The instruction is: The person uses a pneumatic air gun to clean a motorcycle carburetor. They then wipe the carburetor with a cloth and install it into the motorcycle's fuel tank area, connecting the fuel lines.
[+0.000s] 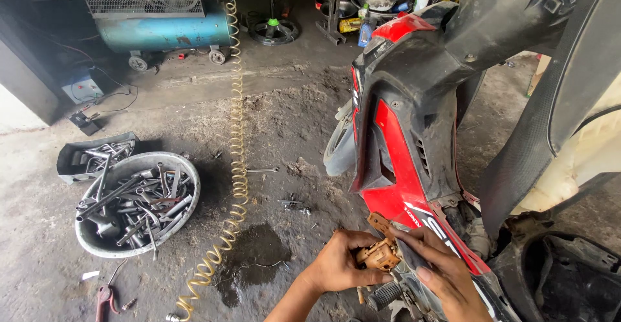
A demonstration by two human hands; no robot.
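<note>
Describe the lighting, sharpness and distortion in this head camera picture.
Head view: soft, even daylight with weak shadows; the far wall behind the blue compressor tank sits in dim shade; no strong glare; wide-angle bending at the edges; the tool basin, left hand and right hand on the brown part look sharp.

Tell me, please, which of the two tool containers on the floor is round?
The grey metal basin, heaped with wrenches, is round. The dark tray behind it, farther from the left hand, is rectangular and shallower.

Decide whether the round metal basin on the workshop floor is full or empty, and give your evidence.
Full. The round metal basin is heaped to its rim with wrenches and other hand tools, which hide its bottom; several handles stick out over the edge.
</note>
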